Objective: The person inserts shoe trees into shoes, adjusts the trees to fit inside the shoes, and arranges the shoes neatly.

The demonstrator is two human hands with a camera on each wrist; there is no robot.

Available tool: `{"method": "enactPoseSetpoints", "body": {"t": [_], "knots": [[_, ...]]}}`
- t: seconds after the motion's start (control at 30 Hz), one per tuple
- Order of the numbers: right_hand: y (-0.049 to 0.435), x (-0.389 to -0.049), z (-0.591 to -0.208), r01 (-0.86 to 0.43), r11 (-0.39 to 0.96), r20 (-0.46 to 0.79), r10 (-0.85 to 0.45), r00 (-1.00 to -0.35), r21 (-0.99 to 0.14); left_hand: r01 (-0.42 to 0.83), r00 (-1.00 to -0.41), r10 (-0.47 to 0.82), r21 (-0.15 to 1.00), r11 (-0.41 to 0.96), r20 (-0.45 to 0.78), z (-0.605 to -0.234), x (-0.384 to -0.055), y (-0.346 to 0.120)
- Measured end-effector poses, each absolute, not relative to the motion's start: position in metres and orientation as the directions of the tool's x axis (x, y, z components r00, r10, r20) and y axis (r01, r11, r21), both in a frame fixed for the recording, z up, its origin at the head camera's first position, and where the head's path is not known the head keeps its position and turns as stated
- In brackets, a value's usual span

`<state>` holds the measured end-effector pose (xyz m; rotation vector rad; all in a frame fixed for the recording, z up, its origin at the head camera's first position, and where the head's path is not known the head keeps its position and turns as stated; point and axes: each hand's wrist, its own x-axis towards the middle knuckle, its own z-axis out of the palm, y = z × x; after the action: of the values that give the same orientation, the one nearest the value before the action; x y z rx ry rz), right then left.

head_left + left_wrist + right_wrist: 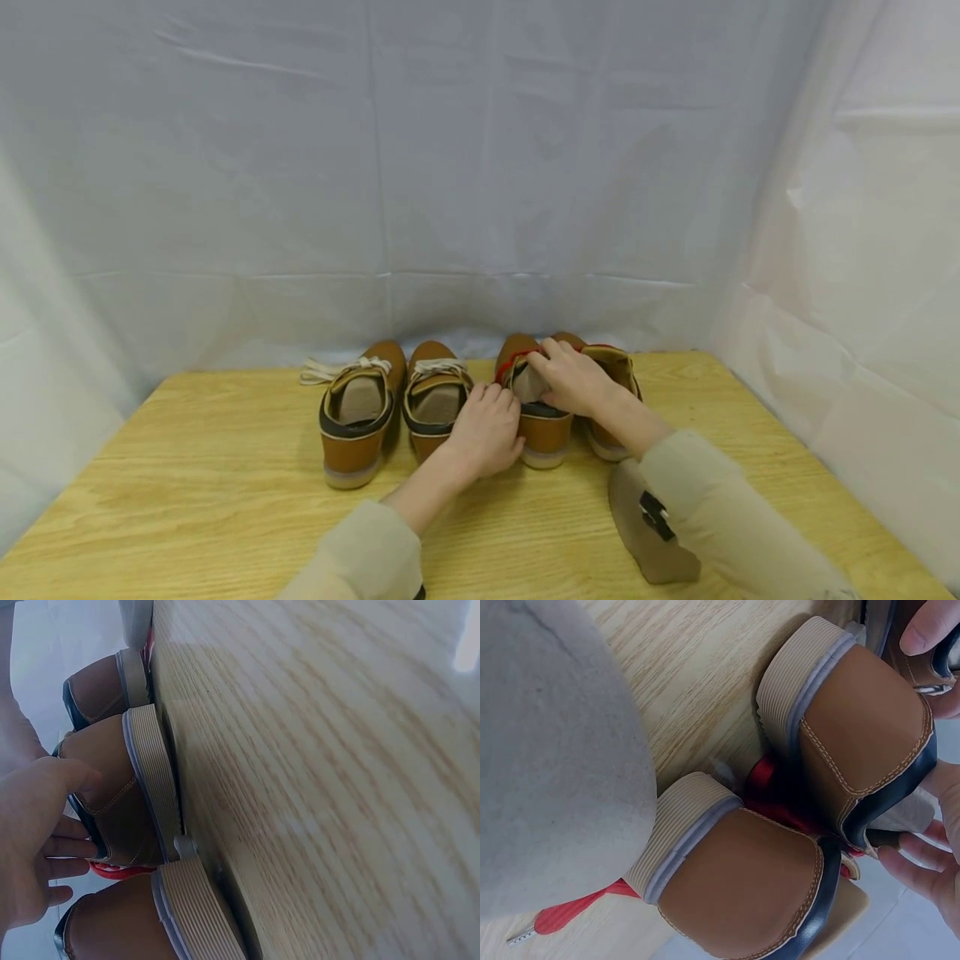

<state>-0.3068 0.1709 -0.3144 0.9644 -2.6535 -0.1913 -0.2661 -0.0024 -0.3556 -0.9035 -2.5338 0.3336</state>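
My right hand [572, 379] reaches into the opening of a brown shoe with red laces [543, 433], third from the left. Its thumb and fingers pinch a grey-beige insole [909, 814], tilted up at the heel end; its front part is hidden inside the shoe. Beside that shoe, in the gap next to the second shoe [429, 446], is my left hand [487, 425]. The left wrist view shows its fingers loosely extended and its thumb over the heel; whether it touches is unclear. Another red-laced shoe [742, 885] stands to the right, partly behind my right forearm.
Two brown shoes with white laces stand on the left, the outer shoe [352, 450] with its laces [322, 372] spread sideways. A grey-brown, insole-shaped piece [637, 533] lies on the wooden table [225, 500] below my right forearm. White cloth [450, 167] hangs behind.
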Motion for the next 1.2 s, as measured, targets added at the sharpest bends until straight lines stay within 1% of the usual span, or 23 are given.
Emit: {"method": "enactPoseSetpoints", "body": {"t": [0.17, 0.53, 0.87, 1.0, 1.2], "knots": [[0.169, -0.307, -0.316, -0.594, 0.771, 0.243, -0.637, -0.732, 0.231, 0.542, -0.692, 0.648, -0.363, 0.758, 0.318, -0.356, -0.266, -0.003], [0.17, -0.31, -0.32, -0.609, 0.765, 0.268, -0.644, -0.717, 0.21, 0.541, -0.676, 0.657, -0.38, 0.75, 0.333, -0.357, -0.267, -0.002], [0.169, -0.309, -0.321, -0.605, 0.787, 0.3, -0.611, -0.733, 0.124, 0.545, -0.68, 0.662, -0.386, 0.744, 0.315, -0.357, -0.267, -0.002], [0.166, -0.308, -0.324, -0.587, 0.799, 0.333, -0.593, -0.733, 0.132, 0.546, -0.683, 0.661, -0.383, 0.745, 0.312, -0.357, -0.268, -0.002], [0.161, -0.305, -0.329, -0.543, 0.828, 0.361, -0.554, -0.751, 0.141, 0.55, -0.684, 0.661, -0.378, 0.745, 0.308, -0.357, -0.267, -0.003]]}}
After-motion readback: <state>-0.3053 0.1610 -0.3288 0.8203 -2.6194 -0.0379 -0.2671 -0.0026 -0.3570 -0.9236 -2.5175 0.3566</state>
